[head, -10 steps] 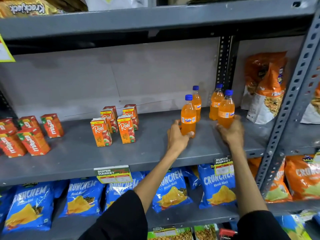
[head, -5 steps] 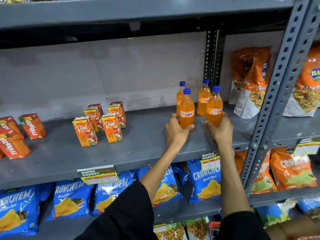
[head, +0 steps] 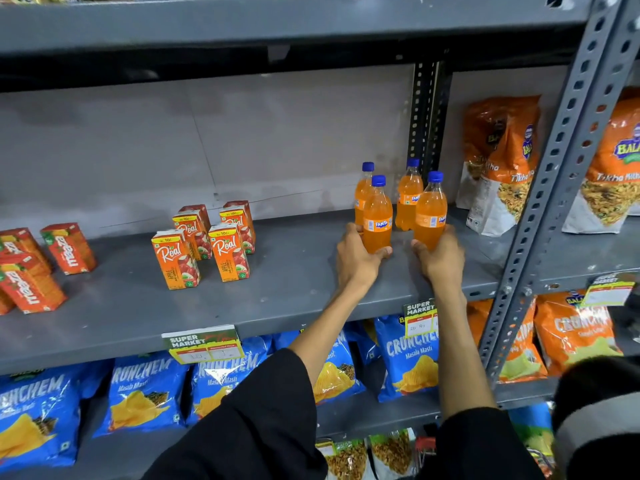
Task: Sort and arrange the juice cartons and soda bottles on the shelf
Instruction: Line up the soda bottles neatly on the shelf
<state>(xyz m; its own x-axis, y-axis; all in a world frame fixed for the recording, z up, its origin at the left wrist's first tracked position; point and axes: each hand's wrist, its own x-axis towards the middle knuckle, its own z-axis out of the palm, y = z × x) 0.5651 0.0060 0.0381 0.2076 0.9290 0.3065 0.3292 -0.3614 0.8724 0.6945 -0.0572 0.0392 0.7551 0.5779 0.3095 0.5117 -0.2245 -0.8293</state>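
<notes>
Several orange Fanta bottles with blue caps stand in a tight group on the grey shelf [head: 284, 292]. My left hand [head: 356, 261] grips the base of the front left bottle [head: 377, 216]. My right hand [head: 441, 259] grips the base of the front right bottle [head: 430, 209]. Two more bottles [head: 408, 195] stand just behind them. To the left, several orange Real apple juice cartons [head: 228, 249] stand upright in a small block. Red Maaza cartons [head: 69, 247] sit at the far left of the same shelf.
Orange Balaji snack bags [head: 502, 168] lean right of the bottles, behind a perforated grey upright [head: 557, 174]. Blue Crunchem chip bags [head: 145, 393] fill the shelf below. Price tags [head: 202, 342] hang on the shelf's front edge. Bare shelf lies between cartons and bottles.
The two front bottles have come closer together and closer to the back pair. Both hands keep their hold on the bottle bases.
</notes>
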